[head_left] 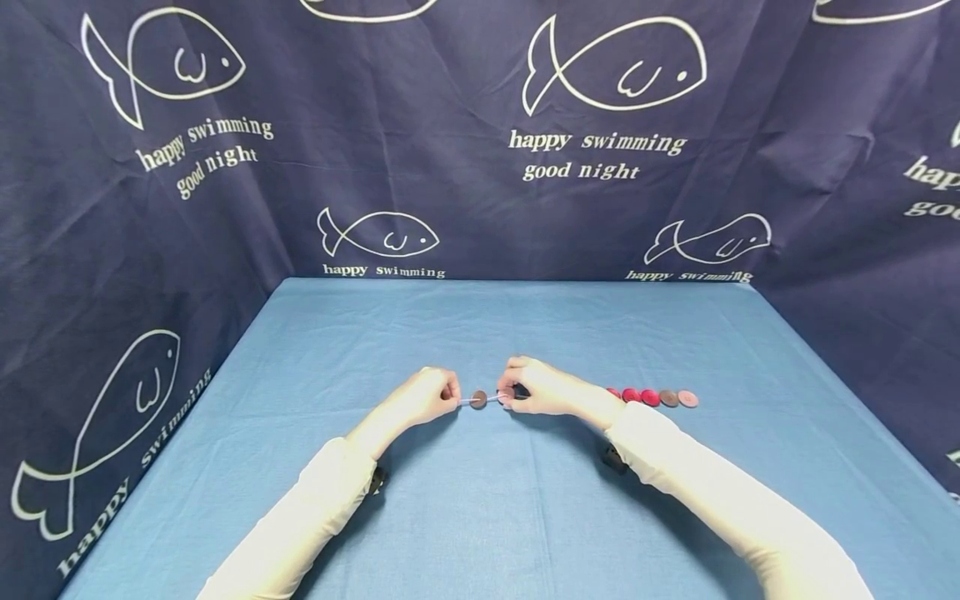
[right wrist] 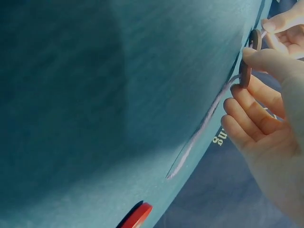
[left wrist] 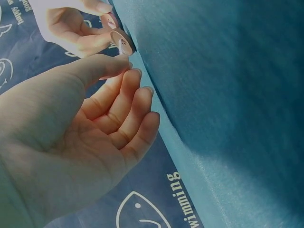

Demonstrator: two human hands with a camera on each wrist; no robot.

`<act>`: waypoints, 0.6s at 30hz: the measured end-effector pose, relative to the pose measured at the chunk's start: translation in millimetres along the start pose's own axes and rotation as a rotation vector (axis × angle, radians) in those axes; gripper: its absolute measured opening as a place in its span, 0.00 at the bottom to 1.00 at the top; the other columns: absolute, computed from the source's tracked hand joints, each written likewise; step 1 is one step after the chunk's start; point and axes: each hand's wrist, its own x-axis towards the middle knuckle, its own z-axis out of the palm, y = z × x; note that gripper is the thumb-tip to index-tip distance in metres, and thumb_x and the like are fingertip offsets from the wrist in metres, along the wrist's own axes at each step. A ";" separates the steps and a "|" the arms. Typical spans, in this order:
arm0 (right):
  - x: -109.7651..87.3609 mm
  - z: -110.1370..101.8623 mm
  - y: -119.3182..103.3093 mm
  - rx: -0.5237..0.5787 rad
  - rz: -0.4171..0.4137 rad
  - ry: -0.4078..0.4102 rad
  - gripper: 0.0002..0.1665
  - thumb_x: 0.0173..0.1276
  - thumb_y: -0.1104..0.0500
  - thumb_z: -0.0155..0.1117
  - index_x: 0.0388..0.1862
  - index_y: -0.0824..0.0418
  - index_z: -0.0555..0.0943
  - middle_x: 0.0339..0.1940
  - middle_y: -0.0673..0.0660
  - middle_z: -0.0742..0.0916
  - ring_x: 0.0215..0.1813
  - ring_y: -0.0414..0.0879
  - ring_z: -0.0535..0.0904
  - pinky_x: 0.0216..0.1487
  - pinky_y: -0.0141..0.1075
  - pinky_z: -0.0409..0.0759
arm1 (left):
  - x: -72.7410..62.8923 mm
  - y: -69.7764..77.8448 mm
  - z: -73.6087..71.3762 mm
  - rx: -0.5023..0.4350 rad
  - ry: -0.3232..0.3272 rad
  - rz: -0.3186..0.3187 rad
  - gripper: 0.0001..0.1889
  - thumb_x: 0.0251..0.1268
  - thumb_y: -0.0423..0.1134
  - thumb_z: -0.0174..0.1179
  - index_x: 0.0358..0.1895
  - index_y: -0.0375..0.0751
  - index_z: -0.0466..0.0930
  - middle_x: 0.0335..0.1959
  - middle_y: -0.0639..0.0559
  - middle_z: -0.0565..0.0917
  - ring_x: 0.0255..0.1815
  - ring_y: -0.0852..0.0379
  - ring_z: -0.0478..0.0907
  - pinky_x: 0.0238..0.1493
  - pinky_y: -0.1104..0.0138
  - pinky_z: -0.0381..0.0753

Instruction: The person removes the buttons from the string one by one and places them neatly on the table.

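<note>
In the head view my left hand point(head_left: 427, 394) pinches a pale lilac string point(right wrist: 204, 126) between thumb and fingertips. A brown button point(head_left: 478, 400) with holes is threaded on that string, a short way from the left fingertips. Just to its right, my right hand point(head_left: 543, 388) grips a second, pinkish-brown button point(left wrist: 109, 20) between thumb and fingers. From this button the string's tail trails along the blue cloth, as the right wrist view shows. Both buttons stand tilted on edge, close over the cloth.
To the right, partly behind the right wrist, lies a row of buttons: red ones point(head_left: 650, 397), a brown one point(head_left: 669, 398) and a pink one point(head_left: 687, 399). The table has a blue cloth point(head_left: 480, 517). A dark fish-print curtain point(head_left: 480, 167) hangs around it.
</note>
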 end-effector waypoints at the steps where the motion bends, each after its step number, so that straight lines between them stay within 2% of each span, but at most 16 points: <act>1: -0.7 -0.5 0.0 -0.003 -0.001 -0.001 0.04 0.58 0.62 0.66 0.32 0.61 0.82 0.29 0.53 0.78 0.35 0.45 0.74 0.40 0.33 0.73 | 0.1 -0.1 0.4 0.003 0.002 -0.003 0.05 0.56 0.30 0.59 0.24 0.43 0.78 0.20 0.56 0.77 0.22 0.64 0.68 0.27 0.73 0.70; 18: -11.3 -4.7 1.7 -0.001 -0.001 0.011 0.03 0.57 0.63 0.66 0.31 0.62 0.81 0.28 0.55 0.78 0.34 0.46 0.73 0.39 0.33 0.72 | -1.1 -1.1 0.7 -0.002 0.010 -0.002 0.06 0.55 0.30 0.59 0.24 0.43 0.77 0.20 0.56 0.76 0.22 0.64 0.68 0.27 0.73 0.69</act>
